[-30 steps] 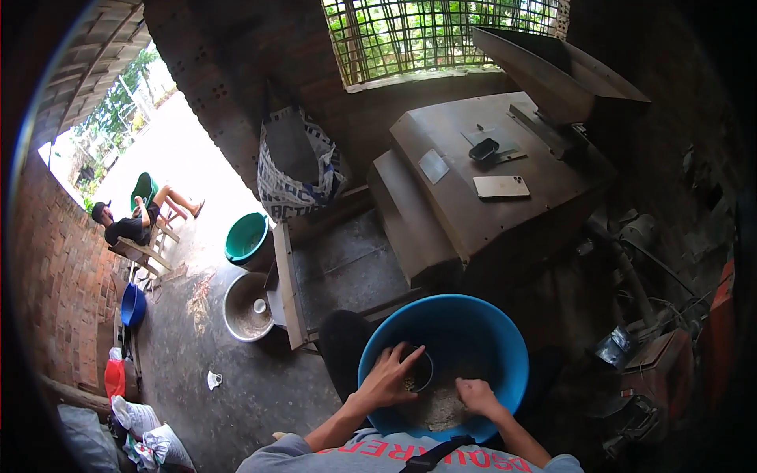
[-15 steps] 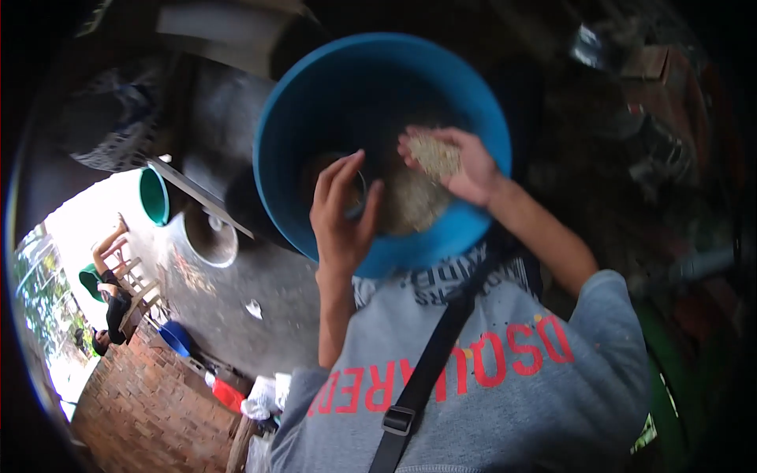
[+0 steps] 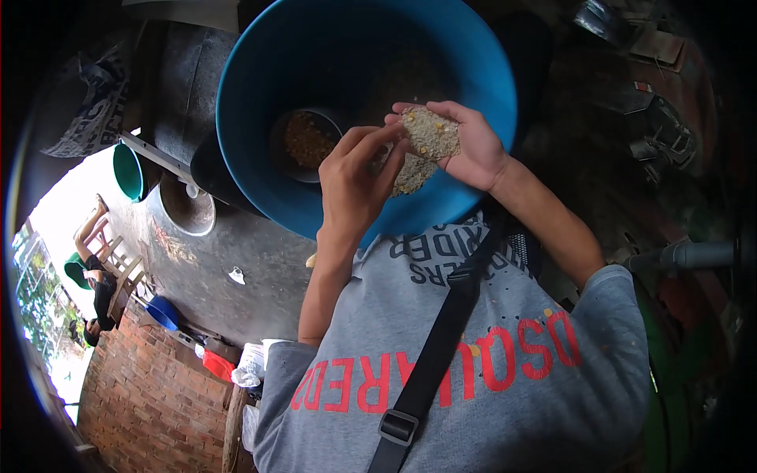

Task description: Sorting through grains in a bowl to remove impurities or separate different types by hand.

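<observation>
Sorting through pale grain appears to be the step: the open, upturned right hand bears it over the blue tub. The left hand has fingers nearly closed beside it, any catch indiscernible; the next pick probably calls for a light pinch.

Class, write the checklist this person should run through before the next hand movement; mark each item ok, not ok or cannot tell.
1. Heap supported: ok; the right hand is palm up under the pale grain.
2. Heap over the blue tub: ok; it appears within the rim's outline.
3. Heap uniform in colour: not ok; a few yellow bits show.
4. Left fingertips empty: cannot tell; the left hand has its fingers drawn together at the heap's edge.
5. Small round container inside the tub: ok; it holds orange-brown kernels.
</observation>
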A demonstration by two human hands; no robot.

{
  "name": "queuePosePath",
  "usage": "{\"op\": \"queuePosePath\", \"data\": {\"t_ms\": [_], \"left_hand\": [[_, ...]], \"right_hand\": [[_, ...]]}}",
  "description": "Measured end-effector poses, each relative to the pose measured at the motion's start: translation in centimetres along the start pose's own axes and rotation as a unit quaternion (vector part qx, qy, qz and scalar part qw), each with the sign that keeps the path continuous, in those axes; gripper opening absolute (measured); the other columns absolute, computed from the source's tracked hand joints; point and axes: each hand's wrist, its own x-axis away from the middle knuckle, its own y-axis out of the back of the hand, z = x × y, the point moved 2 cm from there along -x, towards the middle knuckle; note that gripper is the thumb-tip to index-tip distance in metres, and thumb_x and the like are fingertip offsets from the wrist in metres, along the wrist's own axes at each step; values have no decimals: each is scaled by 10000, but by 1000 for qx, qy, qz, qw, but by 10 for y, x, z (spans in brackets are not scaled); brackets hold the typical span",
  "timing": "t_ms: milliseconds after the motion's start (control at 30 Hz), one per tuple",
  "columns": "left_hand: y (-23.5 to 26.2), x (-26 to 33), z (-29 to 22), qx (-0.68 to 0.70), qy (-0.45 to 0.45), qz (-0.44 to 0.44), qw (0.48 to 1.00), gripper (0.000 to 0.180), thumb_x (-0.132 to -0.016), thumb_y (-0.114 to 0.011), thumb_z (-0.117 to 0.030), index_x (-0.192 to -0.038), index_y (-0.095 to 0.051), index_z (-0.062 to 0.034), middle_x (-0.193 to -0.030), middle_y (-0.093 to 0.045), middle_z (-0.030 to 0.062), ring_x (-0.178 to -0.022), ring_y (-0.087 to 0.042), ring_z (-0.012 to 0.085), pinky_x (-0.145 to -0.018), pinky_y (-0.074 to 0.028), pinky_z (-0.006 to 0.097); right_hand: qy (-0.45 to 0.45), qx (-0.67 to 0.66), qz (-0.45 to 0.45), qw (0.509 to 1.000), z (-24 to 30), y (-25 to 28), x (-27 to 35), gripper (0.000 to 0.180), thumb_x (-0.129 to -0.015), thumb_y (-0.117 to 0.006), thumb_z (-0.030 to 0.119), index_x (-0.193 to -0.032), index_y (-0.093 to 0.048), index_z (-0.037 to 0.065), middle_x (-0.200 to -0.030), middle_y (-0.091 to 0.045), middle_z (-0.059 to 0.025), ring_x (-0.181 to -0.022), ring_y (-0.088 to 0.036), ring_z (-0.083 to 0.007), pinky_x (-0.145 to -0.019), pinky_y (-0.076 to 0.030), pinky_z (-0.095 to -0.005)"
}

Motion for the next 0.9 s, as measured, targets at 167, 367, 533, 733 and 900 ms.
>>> {"op": "queuePosePath", "data": {"t_ms": [167,367,533,733,900], "left_hand": [[-1,-4,0,-8,-9,1,1000,282,-850,-820,-21,-1128,-787,-55,-1052,-759,108,-941,-761,219,-828,-629,315],[0,-6,3,-32,-40,-18,999,233,-852,-815,-49,-1082,-793,-78,-1026,-761,105,-857,-772,240,-725,-639,319],[2,-9,1,-37,-42,-6,998,247,-850,-808,-31,-1091,-793,-83,-1033,-761,100,-866,-773,238,-726,-641,316],[6,-8,4,-36,-37,12,999,270,-857,-796,-15,-1113,-791,-100,-1036,-757,104,-865,-772,246,-734,-640,326],[8,-11,4,-40,-38,43,998,270,-863,-782,9,-1112,-790,-95,-1037,-757,108,-881,-773,254,-744,-641,326]], "right_hand": [[-2,-1,2,1000,1,-6,2,526,-1097,-292,281,-1483,-492,-16,-1455,-586,-177,-1354,-566,-283,-1164,-445,-434],[-3,8,-14,1000,2,-13,2,529,-1099,-286,283,-1491,-487,-9,-1474,-574,-169,-1369,-553,-280,-1174,-434,-438],[1,7,-3,1000,4,-12,-2,517,-1074,-307,286,-1432,-545,-2,-1385,-644,-153,-1287,-618,-274,-1146,-463,-425],[-7,18,-5,1000,1,-14,-5,506,-1078,-322,294,-1420,-559,5,-1375,-655,-151,-1283,-624,-262,-1142,-468,-419],[-14,21,1,1000,0,-11,-5,504,-1080,-322,297,-1407,-575,9,-1371,-659,-144,-1275,-632,-255,-1144,-467,-416]]}}
